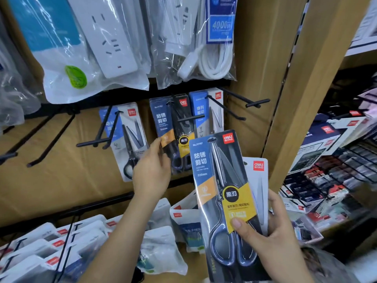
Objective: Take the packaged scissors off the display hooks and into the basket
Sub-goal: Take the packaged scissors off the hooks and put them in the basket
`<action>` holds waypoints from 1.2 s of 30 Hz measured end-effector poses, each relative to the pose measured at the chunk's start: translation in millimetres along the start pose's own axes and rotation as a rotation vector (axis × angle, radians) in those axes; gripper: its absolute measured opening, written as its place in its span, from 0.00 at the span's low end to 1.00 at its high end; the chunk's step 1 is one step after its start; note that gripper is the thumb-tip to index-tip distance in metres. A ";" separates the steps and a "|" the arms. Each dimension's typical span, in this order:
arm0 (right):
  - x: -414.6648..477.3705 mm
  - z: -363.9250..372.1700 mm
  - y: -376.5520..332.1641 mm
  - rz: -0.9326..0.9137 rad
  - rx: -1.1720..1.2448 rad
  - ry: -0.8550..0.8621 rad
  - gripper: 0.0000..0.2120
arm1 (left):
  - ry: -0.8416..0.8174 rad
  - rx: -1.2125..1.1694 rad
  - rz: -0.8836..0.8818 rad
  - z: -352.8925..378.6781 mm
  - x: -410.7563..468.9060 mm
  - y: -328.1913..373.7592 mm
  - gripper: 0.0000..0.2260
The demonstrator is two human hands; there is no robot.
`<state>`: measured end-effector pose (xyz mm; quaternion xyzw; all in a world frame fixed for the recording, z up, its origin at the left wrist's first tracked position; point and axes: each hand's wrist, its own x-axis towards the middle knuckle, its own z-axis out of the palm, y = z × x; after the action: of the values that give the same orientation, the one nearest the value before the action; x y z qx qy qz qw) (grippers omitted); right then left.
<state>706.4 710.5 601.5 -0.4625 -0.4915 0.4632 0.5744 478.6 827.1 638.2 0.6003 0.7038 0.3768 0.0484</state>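
I read the brown backing board (61,180) as the largest surface; black rails cross it. Bagged white power strips (114,37) hang along its top. Nearest the camera, the front scissors pack (222,201) stands roughly upright, off the hooks, dark-blue card with a yellow label. A second pack (257,180), white, sits directly behind it, offset to the right. On the rail below the power strips, three stacks hang side by side: left pack (130,144), middle pack (173,127), right pack (208,111). My right hand (273,237) grips both loose packs at their lower end, thumb pressed on the yellow label, fingers wrapped behind. My left hand (152,172) reaches to the middle pack's lower left edge, fingers extended, not curled around it. Black display hooks (244,99) project forward, several bare
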 end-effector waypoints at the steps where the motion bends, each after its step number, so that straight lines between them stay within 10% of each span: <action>1: 0.4 2.1 -1.0 0.001 0.014 -0.001 0.30 | -0.035 -0.173 -0.059 -4.1 -11.8 5.1 0.15; 4: 1.8 7.9 0.5 -0.003 0.035 -0.010 0.33 | -0.285 -0.762 -0.273 -17.8 -57.9 33.0 0.10; 15: 4.3 16.2 3.5 -0.067 0.076 0.033 0.17 | -0.235 -1.028 -0.346 -22.4 -89.6 36.6 0.07; 28: 3.9 -2.3 6.2 -0.184 -0.288 0.049 0.28 | -0.068 -0.949 -0.152 -45.9 -86.2 38.7 0.10; 34: 0.1 5.9 -4.9 -0.079 -0.303 -0.074 0.04 | -0.073 -0.845 -0.145 -41.0 -76.8 40.5 0.14; 36: 1.1 4.9 -2.0 -0.014 -0.368 -0.150 0.22 | -0.060 -0.812 -0.089 -40.6 -72.2 41.7 0.20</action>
<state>701.8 711.7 604.0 -0.5208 -0.6124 0.3946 0.4451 511.0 744.2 663.9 0.5121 0.5215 0.6038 0.3180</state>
